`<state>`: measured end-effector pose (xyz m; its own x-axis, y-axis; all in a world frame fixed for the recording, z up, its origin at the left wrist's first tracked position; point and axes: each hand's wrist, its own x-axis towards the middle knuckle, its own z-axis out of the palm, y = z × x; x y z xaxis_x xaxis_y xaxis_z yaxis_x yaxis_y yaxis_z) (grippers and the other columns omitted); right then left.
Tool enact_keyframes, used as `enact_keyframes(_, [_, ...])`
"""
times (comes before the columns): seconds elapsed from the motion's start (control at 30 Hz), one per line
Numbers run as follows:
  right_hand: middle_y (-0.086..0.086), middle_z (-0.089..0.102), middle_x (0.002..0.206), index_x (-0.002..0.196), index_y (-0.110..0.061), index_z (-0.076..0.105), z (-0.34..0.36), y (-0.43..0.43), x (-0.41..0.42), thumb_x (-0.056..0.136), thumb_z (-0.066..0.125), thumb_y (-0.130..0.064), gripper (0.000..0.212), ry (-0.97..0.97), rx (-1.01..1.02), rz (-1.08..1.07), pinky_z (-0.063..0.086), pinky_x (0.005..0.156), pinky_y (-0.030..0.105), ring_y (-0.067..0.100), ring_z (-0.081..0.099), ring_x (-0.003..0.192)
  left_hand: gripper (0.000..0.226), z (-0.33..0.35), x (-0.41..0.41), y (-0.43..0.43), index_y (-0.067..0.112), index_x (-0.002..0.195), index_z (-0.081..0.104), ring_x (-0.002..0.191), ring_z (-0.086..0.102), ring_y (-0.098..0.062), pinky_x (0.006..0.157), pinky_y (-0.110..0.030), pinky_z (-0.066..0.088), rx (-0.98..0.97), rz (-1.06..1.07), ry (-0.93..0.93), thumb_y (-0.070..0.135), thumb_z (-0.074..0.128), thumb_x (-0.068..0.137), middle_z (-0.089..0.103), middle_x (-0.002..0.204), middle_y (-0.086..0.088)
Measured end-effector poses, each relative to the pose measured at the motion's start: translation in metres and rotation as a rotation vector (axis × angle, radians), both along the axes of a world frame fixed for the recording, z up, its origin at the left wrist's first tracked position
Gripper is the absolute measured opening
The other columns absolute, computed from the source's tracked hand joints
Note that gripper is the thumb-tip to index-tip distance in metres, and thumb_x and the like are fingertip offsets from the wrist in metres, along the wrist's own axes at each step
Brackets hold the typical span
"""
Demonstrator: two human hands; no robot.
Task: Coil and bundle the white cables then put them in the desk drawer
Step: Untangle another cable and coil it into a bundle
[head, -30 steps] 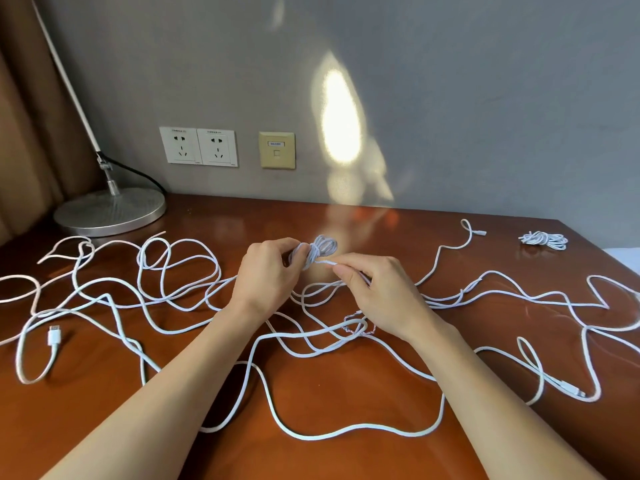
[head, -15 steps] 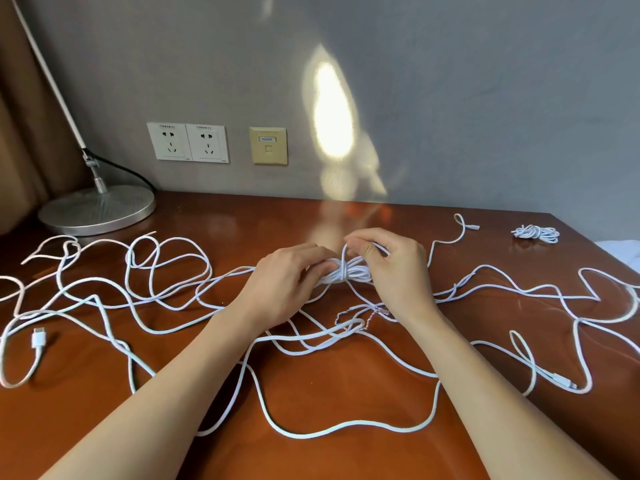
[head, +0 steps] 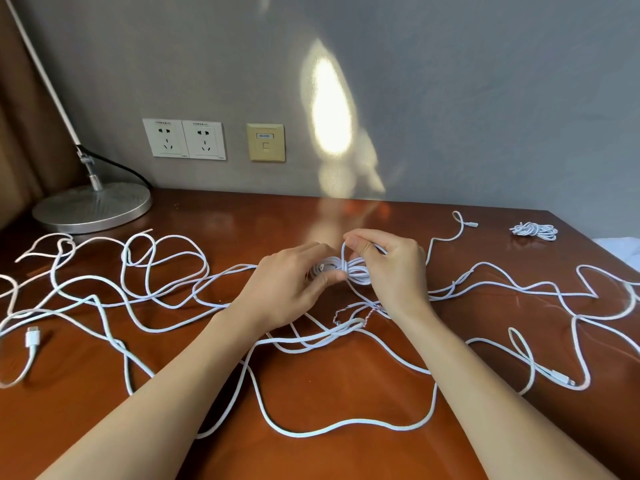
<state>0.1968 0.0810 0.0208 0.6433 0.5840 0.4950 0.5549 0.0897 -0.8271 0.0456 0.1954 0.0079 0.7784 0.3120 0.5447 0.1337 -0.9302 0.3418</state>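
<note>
A small coiled white cable bundle [head: 341, 270] lies sideways between my hands above the middle of the wooden desk [head: 346, 393]. My left hand [head: 289, 289] pinches its left end. My right hand [head: 393, 268] holds its right end and pinches the strand that wraps round the coil's waist. Several loose white cables [head: 166, 271] sprawl in loops over the desk on both sides. A finished white bundle [head: 534, 231] rests at the far right. No drawer is in view.
A lamp with a round metal base [head: 93, 206] stands at the far left, its stem leaning up left. Wall sockets [head: 183, 138] sit behind. A USB plug [head: 33, 339] lies at the left. A red-and-white twist tie [head: 367, 315] lies under my right wrist.
The bundle turned from upright in my left hand to lying sideways between both hands. My right hand rose over it, carrying the strand round the coil's middle.
</note>
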Motion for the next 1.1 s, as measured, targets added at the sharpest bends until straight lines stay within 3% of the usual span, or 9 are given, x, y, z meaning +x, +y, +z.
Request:
enact_keyframes(0.13, [-0.018, 0.077, 0.085, 0.092, -0.025, 0.083, 0.001, -0.001, 0.002, 0.089, 0.079, -0.022, 0.006, 0.047, -0.007, 0.029, 0.054, 0.082, 0.02, 0.001, 0.072, 0.086, 0.025, -0.001, 0.003, 0.003, 0.025, 0.103, 0.068, 0.082, 0.06, -0.011, 0.069, -0.038, 0.05, -0.175, -0.051, -0.085, 0.049, 0.062, 0.098, 0.064, 0.09, 0.011])
enact_keyframes(0.27, [-0.016, 0.078, 0.085, 0.09, -0.022, 0.084, 0.003, -0.004, 0.01, 0.085, 0.083, -0.023, 0.005, 0.082, -0.006, 0.044, 0.05, 0.074, 0.011, 0.0, 0.071, 0.085, 0.005, 0.003, 0.002, 0.0, 0.016, 0.093, 0.073, 0.074, 0.06, -0.009, 0.069, -0.018, 0.043, -0.41, -0.125, -0.153, 0.021, 0.074, 0.094, 0.068, 0.083, 0.007])
enact_keyframes(0.43, [-0.012, 0.077, 0.081, 0.084, -0.022, 0.082, 0.004, -0.004, 0.014, 0.079, 0.088, -0.025, 0.008, 0.098, -0.044, 0.034, 0.054, 0.07, 0.016, 0.004, 0.071, 0.079, 0.01, 0.004, 0.003, 0.0, 0.014, 0.092, 0.071, 0.066, 0.05, -0.017, 0.062, -0.03, 0.043, -0.659, -0.206, -0.146, 0.024, 0.073, 0.094, 0.062, 0.081, -0.021])
enact_keyframes(0.5, [-0.009, 0.077, 0.082, 0.082, -0.023, 0.082, 0.003, -0.002, 0.017, 0.077, 0.089, -0.024, 0.009, 0.122, -0.056, 0.035, 0.057, 0.072, 0.024, 0.008, 0.072, 0.078, 0.01, 0.004, 0.003, 0.0, 0.017, 0.092, 0.07, 0.07, 0.05, -0.022, 0.066, -0.036, 0.043, -0.727, -0.221, -0.153, 0.026, 0.072, 0.095, 0.061, 0.084, -0.024])
enact_keyframes(0.57, [-0.009, 0.078, 0.087, 0.083, -0.025, 0.082, -0.001, -0.001, 0.021, 0.08, 0.087, -0.018, 0.009, 0.118, -0.085, 0.028, 0.059, 0.075, 0.029, 0.01, 0.072, 0.082, 0.008, 0.004, 0.004, -0.001, 0.014, 0.094, 0.069, 0.071, 0.052, -0.018, 0.068, -0.031, 0.043, -0.795, -0.223, -0.177, 0.022, 0.069, 0.098, 0.062, 0.081, -0.019])
enact_keyframes(0.67, [-0.013, 0.076, 0.092, 0.09, -0.024, 0.082, -0.002, -0.001, 0.023, 0.087, 0.078, -0.012, 0.013, 0.038, -0.16, 0.038, 0.05, 0.077, 0.015, 0.001, 0.068, 0.089, 0.011, 0.007, 0.006, -0.006, 0.007, 0.099, 0.067, 0.064, 0.048, -0.012, 0.061, -0.021, 0.04, -0.926, -0.184, -0.239, 0.017, 0.061, 0.102, 0.06, 0.075, -0.006])
enact_keyframes(0.83, [-0.016, 0.075, 0.093, 0.098, -0.024, 0.081, -0.004, -0.002, 0.013, 0.093, 0.076, -0.025, 0.007, -0.091, -0.21, 0.142, 0.046, 0.076, 0.006, -0.006, 0.067, 0.091, 0.018, 0.008, 0.006, -0.004, 0.007, 0.099, 0.068, 0.065, 0.049, -0.013, 0.066, -0.028, 0.044, -1.114, -0.089, -0.344, 0.021, 0.058, 0.104, 0.058, 0.075, -0.006])
enact_keyframes(0.97, [-0.017, 0.074, 0.092, 0.102, -0.022, 0.081, -0.005, -0.002, 0.002, 0.096, 0.073, -0.02, 0.01, -0.163, -0.234, 0.235, 0.047, 0.077, 0.01, -0.002, 0.067, 0.088, 0.023, 0.007, 0.006, 0.0, 0.005, 0.1, 0.071, 0.063, 0.052, -0.01, 0.067, -0.031, 0.046, -1.074, 0.106, -0.389, 0.026, 0.064, 0.101, 0.062, 0.075, -0.004])
enact_keyframes(1.1, [-0.015, 0.074, 0.094, 0.105, -0.022, 0.079, -0.006, -0.001, -0.006, 0.098, 0.069, -0.021, 0.012, -0.17, -0.26, 0.314, 0.05, 0.079, 0.015, 0.002, 0.068, 0.091, 0.015, 0.007, 0.006, 0.0, 0.016, 0.091, 0.072, 0.059, 0.058, -0.002, 0.061, -0.021, 0.049, -0.769, 0.268, -0.36, 0.03, 0.07, 0.097, 0.07, 0.073, 0.004])
